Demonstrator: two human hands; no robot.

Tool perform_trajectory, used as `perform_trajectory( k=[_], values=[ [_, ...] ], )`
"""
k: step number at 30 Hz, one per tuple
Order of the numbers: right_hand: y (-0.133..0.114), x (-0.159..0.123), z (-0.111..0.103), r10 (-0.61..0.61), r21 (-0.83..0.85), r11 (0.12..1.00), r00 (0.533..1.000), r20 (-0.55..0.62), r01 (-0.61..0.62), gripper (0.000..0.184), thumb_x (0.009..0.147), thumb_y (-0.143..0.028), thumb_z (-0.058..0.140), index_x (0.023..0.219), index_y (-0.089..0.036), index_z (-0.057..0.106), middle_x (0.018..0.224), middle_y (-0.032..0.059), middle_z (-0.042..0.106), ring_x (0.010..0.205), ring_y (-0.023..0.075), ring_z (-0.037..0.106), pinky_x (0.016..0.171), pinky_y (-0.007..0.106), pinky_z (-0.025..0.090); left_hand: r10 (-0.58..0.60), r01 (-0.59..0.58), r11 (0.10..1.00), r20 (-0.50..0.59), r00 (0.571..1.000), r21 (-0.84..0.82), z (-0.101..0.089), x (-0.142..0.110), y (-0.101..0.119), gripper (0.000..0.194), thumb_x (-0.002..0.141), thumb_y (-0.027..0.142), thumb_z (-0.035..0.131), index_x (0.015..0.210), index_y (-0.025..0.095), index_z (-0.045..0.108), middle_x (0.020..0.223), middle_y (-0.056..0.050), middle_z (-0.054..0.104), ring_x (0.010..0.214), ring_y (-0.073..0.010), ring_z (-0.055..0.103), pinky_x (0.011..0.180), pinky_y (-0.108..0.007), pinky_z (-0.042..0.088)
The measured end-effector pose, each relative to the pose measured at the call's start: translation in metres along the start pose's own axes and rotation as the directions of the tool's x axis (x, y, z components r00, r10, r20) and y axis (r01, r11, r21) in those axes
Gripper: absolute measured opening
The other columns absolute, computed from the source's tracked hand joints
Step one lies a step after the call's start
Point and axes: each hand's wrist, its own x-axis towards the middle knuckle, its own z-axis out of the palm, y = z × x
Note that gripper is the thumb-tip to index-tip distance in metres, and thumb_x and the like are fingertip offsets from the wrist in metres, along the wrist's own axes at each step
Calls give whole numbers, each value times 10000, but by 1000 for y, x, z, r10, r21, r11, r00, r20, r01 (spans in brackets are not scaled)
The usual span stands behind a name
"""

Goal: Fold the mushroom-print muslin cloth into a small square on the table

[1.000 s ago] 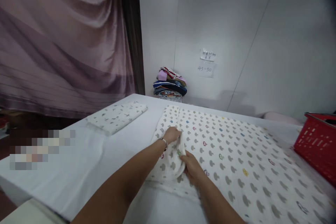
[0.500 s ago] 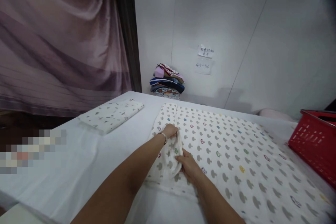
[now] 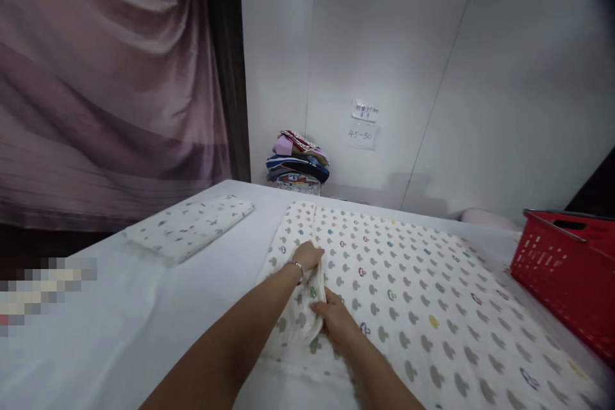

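Note:
A white cloth (image 3: 408, 295) printed with grey and coloured mushrooms lies spread over the table, its left part folded over in a strip. My left hand (image 3: 309, 256), with a bracelet at the wrist, is closed on the edge of that folded strip. Nearer to me, my right hand (image 3: 335, 320) pinches the same edge between thumb and fingers, lifting it slightly off the layer below. Farther left lies a folded white cloth (image 3: 192, 227) with a small dark print, apart from both hands.
A red plastic basket (image 3: 567, 275) stands at the table's right edge. Beyond the white table (image 3: 211, 295), a stack of folded fabrics (image 3: 298, 163) rests against the wall, below paper notes (image 3: 362, 125). A pink curtain (image 3: 96, 77) hangs at the left.
The view has tilted up and turned slightly right, so everything sits lower and farther left. Both hands keep their hold on the cloth's folded edge, with little visible movement.

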Motion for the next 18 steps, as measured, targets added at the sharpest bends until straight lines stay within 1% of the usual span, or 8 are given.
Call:
perform_trajectory(
  k=[2, 3, 5, 7, 11, 14, 18],
  values=[
    [0, 0, 1, -12, 13, 1000, 1000, 7, 12, 469, 554, -212, 560, 1020, -173, 577, 760, 24, 671, 653, 186, 626, 550, 275, 496, 41, -39, 996, -17, 999, 80, -2, -4, 2, 342, 723, 383, 590, 899, 94, 641, 936, -174, 682, 904, -259, 642, 704, -264, 480],
    [0, 0, 1, -16, 20, 1000, 1000, 7, 16, 466, 549, -209, 561, 1014, -169, 578, 757, 26, 671, 648, 186, 626, 548, 276, 495, 55, -52, 992, -22, 998, 117, -3, -6, 3, 348, 710, 367, 602, 910, 86, 645, 980, -191, 671, 952, -279, 627, 737, -279, 475],
    [0, 0, 2, -21, 28, 999, 1000, -7, 21, 459, 537, -209, 564, 994, -159, 582, 745, 31, 670, 632, 186, 625, 541, 279, 493, 72, -67, 981, -25, 997, 182, -5, -9, 6, 347, 686, 293, 607, 953, 73, 644, 1059, -216, 644, 1009, -300, 604, 772, -300, 466],
    [1, 1, 3, -25, 28, 999, 999, -22, 26, 454, 527, -216, 569, 976, -152, 587, 725, 33, 665, 607, 184, 620, 527, 280, 488, 83, -76, 970, -17, 996, 231, -7, -10, 9, 362, 664, 221, 596, 991, 73, 641, 1094, -226, 628, 1033, -301, 595, 781, -303, 460],
    [5, 8, 2, -44, 37, 998, 999, -20, 45, 460, 515, -213, 562, 969, -148, 597, 690, 23, 652, 561, 170, 601, 500, 271, 471, 105, -108, 948, 24, 994, 299, -11, -11, 12, 364, 639, 169, 572, 982, 78, 652, 1055, -230, 643, 1005, -290, 612, 751, -292, 463],
    [6, 12, 0, -43, 39, 998, 998, -46, 45, 456, 510, -210, 555, 960, -152, 607, 663, 12, 643, 541, 160, 588, 483, 256, 457, 128, -142, 931, 66, 990, 335, -12, -15, 12, 356, 625, 157, 554, 955, 80, 663, 1014, -220, 661, 954, -281, 634, 710, -280, 468],
    [3, 12, 3, -53, -16, 999, 996, -75, 52, 415, 516, -193, 536, 917, -150, 633, 616, 3, 620, 522, 150, 573, 467, 241, 444, 146, -173, 914, 100, 984, 367, -15, -19, 9, 350, 632, 151, 517, 930, 43, 664, 963, -235, 669, 898, -285, 651, 665, -278, 472]
  ],
)
